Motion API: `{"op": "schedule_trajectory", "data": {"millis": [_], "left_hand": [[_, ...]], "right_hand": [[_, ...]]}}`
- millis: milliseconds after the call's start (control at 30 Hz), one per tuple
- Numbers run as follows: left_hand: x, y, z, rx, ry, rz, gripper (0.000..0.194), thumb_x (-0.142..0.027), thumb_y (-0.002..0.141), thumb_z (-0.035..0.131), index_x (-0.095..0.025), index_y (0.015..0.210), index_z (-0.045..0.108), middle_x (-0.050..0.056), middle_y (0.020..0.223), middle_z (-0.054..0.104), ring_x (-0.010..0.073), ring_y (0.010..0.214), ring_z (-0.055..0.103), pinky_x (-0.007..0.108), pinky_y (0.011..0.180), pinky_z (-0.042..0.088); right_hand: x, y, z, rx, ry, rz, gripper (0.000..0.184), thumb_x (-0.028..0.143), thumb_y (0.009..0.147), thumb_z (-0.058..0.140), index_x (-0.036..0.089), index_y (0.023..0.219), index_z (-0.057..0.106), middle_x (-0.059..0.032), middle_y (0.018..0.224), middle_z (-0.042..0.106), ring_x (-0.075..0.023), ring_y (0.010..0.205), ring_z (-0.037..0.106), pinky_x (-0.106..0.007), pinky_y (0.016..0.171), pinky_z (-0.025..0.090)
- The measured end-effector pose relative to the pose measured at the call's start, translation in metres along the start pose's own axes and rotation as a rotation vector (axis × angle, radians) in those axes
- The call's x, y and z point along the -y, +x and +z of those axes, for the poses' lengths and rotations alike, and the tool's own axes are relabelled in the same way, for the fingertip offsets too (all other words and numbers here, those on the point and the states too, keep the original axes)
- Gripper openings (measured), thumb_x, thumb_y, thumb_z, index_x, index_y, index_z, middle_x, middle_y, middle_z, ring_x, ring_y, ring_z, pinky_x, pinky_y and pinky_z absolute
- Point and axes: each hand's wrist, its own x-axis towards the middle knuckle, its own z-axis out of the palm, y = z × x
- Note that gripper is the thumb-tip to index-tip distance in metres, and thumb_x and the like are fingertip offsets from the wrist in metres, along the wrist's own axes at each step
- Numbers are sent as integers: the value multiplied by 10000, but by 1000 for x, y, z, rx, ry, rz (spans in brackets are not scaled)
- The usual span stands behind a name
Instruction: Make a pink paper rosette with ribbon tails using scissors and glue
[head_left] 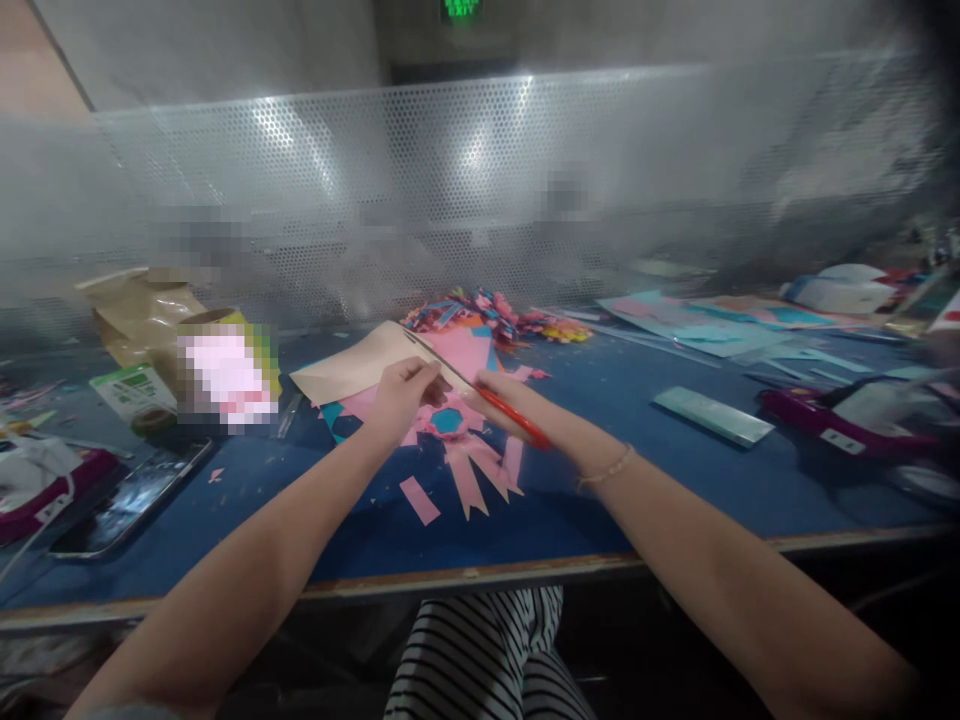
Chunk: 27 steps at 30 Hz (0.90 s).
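Note:
My left hand (401, 398) pinches the near edge of a tan paper sheet (352, 372) lifted off the blue table (675, 470). My right hand (501, 405) is closed round red-handled scissors (480, 392), whose blades run up along the sheet's right edge toward its far corner. Under both hands lies a pink paper rosette with a blue hexagon centre and pointed ribbon tails (469, 455). A small pink strip (418, 500) lies just in front of it.
A heap of coloured paper scraps (499, 315) lies behind the hands. Left: a brown bag (139, 310), a roll with a blurred label (225, 375), a phone (131, 500). Right: a pale green ruler (712, 415), blue and pink sheets (705, 325), a magenta tool (817, 420). A perforated metal screen (480, 180) backs the table.

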Motion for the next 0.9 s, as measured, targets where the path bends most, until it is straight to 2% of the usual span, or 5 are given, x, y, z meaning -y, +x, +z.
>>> {"op": "schedule_trajectory", "data": {"millis": [133,400,667,800,900], "left_hand": [[2,-2,2,25,18,-28,246,-345,662,592,-121,565,556,23,521,573,90,429,513,219,443,409],[6,0,0,34,11,-11,244,-343,677,582,-123,573,561,30,537,587,88,435,516,216,446,409],[6,0,0,44,6,-11,243,-339,682,582,-122,574,567,32,528,584,90,438,518,215,448,409],[8,0,-1,87,48,-13,233,-332,684,584,-122,583,568,31,513,581,94,432,526,210,444,405],[8,0,-1,105,62,-11,235,-329,690,577,-119,584,564,29,520,583,95,436,531,208,445,407]], "right_hand": [[-1,-2,-1,14,23,-62,333,515,772,317,195,684,311,40,572,348,-83,519,352,-232,492,313],[4,-3,-1,-26,-23,-61,300,464,775,336,194,651,289,34,564,337,-83,504,330,-243,482,298],[8,-6,-2,-10,1,18,297,467,766,380,195,666,315,42,542,365,-72,459,335,-225,436,285],[5,-6,-3,14,37,-21,295,472,780,346,196,676,325,43,535,356,-80,476,348,-229,454,284],[2,-3,-2,-13,8,-27,312,483,774,357,192,665,327,38,543,367,-83,507,360,-225,469,289]]}}
